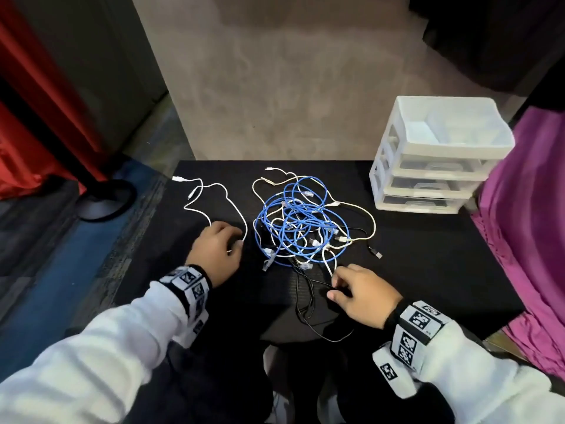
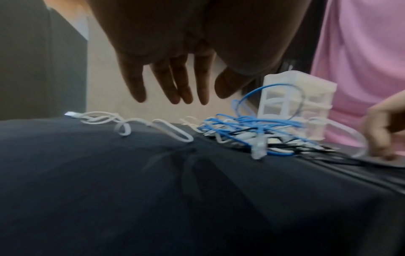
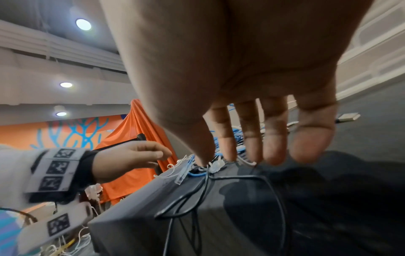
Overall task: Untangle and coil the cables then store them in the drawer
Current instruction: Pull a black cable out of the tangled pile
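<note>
While the tangle lies at table centre, left hand at 9 o'clock and right hand at 5 hover with fingers loosely extended, gripping nothing.

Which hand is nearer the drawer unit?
Right. The right hand is at the near side of the tangle, toward the drawer unit; the left hand is beyond the tangle, by the separate white cable.
</note>
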### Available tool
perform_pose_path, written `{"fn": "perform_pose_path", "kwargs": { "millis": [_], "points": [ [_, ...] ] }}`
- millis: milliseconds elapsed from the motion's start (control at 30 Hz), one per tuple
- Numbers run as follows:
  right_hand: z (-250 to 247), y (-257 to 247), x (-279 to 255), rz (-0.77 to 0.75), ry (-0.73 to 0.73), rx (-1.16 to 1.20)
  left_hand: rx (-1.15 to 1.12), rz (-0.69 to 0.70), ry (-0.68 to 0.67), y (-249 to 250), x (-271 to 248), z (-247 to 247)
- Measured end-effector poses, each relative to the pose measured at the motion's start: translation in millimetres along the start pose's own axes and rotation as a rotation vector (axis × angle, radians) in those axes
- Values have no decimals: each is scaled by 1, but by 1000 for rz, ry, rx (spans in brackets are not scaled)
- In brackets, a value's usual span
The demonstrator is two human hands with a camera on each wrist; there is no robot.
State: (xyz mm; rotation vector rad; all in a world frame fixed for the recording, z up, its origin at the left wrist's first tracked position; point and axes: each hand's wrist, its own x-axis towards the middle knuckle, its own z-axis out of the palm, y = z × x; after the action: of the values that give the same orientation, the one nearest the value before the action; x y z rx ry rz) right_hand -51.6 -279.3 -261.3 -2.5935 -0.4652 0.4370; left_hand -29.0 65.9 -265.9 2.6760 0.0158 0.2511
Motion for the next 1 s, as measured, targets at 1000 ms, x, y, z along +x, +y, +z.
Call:
{"fn": "perform_pose_path", "kwargs": {
  "millis": [1000],
  "points": [
    [-37,-28,-14,-127,56,442,-366,196,-232,102,-40,19]
  ]
}}
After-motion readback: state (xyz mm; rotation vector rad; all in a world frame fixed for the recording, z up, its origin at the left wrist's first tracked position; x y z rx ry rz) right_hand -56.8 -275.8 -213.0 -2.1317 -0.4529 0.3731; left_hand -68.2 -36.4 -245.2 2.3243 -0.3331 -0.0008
